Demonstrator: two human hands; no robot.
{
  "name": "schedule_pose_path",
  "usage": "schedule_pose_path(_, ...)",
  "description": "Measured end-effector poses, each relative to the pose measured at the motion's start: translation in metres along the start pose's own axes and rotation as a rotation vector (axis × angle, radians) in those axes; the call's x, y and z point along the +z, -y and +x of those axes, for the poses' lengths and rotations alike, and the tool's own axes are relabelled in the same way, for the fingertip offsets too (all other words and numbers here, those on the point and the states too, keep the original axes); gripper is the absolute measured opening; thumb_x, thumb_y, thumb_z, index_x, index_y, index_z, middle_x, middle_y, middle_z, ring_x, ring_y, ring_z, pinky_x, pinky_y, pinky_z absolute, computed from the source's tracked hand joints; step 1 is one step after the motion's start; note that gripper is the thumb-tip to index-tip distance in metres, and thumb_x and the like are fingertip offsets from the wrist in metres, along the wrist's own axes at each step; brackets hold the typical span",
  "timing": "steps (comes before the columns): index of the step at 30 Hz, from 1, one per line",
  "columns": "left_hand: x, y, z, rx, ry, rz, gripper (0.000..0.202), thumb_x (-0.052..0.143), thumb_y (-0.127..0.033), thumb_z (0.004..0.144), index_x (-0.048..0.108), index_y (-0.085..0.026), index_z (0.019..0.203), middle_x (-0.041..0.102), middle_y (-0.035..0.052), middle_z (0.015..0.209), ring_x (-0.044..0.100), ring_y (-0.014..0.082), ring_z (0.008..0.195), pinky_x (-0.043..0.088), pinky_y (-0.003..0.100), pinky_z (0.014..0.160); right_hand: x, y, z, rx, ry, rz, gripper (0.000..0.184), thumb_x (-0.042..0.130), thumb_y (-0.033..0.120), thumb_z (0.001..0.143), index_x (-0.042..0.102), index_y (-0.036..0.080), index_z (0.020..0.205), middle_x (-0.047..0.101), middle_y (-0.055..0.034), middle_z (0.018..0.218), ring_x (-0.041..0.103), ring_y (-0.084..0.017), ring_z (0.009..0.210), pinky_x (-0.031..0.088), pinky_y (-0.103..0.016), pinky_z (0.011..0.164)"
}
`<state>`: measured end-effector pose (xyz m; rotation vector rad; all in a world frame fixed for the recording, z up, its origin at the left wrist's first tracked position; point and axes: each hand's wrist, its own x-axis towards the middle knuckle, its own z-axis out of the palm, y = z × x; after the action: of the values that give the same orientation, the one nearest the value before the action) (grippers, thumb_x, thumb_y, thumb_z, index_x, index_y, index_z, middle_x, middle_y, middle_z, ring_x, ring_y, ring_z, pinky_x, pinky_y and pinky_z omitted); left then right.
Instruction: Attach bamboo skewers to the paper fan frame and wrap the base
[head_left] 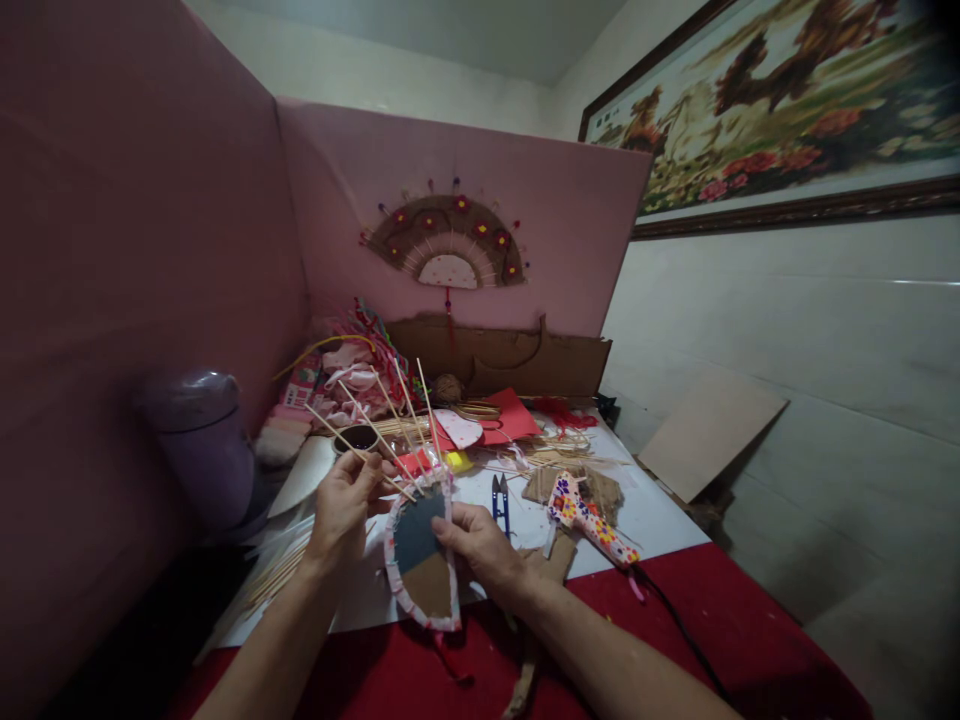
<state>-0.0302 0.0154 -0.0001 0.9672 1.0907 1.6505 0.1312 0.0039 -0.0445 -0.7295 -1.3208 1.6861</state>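
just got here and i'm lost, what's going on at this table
The person's right hand holds a half-round piece with pale edging, while the left hand holds a thin stick at its curved edge. Other sticks fan out there. A flower-patterned glue gun lies to the right; a decorated fan is up on the pink board behind.

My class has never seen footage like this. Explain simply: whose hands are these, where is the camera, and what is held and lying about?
No machine appears here. These are one person's bare hands, seen from a single camera worn on that person's head, looking forward and down. The left hand pinches a thin stick; the right hand holds a half-round cardboard piece, with more sticks fanning from its edge. On the white-topped table lie red paper, blue snips and a flower-patterned glue gun.
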Motion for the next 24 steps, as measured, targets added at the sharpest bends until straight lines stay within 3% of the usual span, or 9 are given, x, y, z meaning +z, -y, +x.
schedule_pose_path(24,0.0009,-0.0006,-0.0007,0.011,-0.009,0.016,0.036,0.071,-0.045,0.062,0.051,-0.017,0.073,0.061,-0.0028,0.066,0.058,0.0100,0.046,0.043,0.018,0.037,-0.0014,-0.0011,0.0010,-0.012,0.005,-0.023,0.044,0.069,0.056,0.063,0.059,0.014,0.071,0.051,0.0020,0.060,0.042,-0.009,0.053,0.032,-0.021,0.052)
